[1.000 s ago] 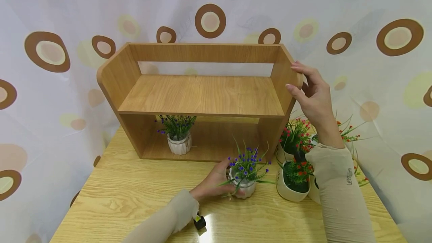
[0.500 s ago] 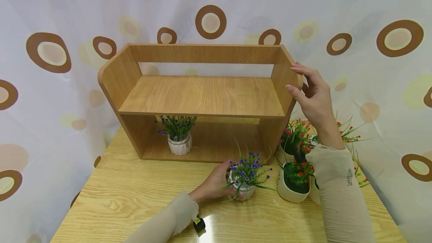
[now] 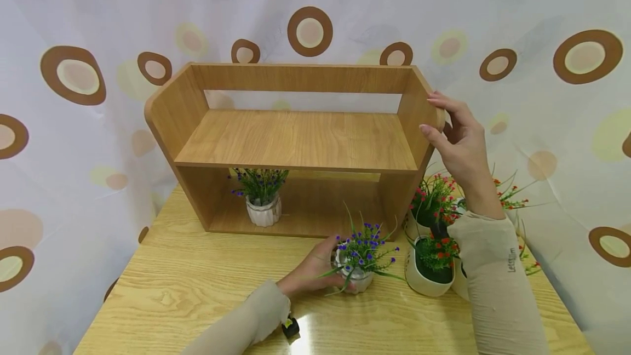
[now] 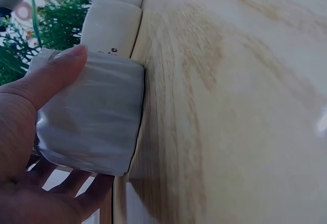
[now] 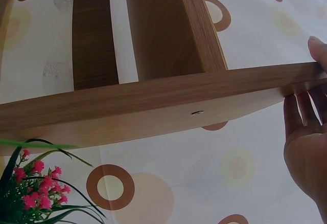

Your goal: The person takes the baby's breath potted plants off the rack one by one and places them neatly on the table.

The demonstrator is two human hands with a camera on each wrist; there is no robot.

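A white ribbed flower pot (image 3: 362, 281) with purple flowers stands on the table in front of the wooden shelf (image 3: 296, 138). My left hand (image 3: 315, 268) grips this pot from its left side; in the left wrist view the thumb lies along the pot (image 4: 92, 111) near its rim and the other fingers curl round the opposite side. At the shelf's right side panel, my right hand (image 3: 460, 144) pinches the rounded upper edge between thumb and fingers, which the right wrist view also shows on the panel (image 5: 153, 98).
A matching pot with purple flowers (image 3: 263, 212) stands on the lower shelf level, left of centre. Several white pots with red flowers (image 3: 429, 275) crowd the table right of the shelf, partly hidden by my right sleeve. Behind hangs a patterned curtain (image 3: 345, 10).
The purple-flowered pot has shifted very slightly toward me in the left hand between the first frame and the second. The right hand keeps its place on the panel.
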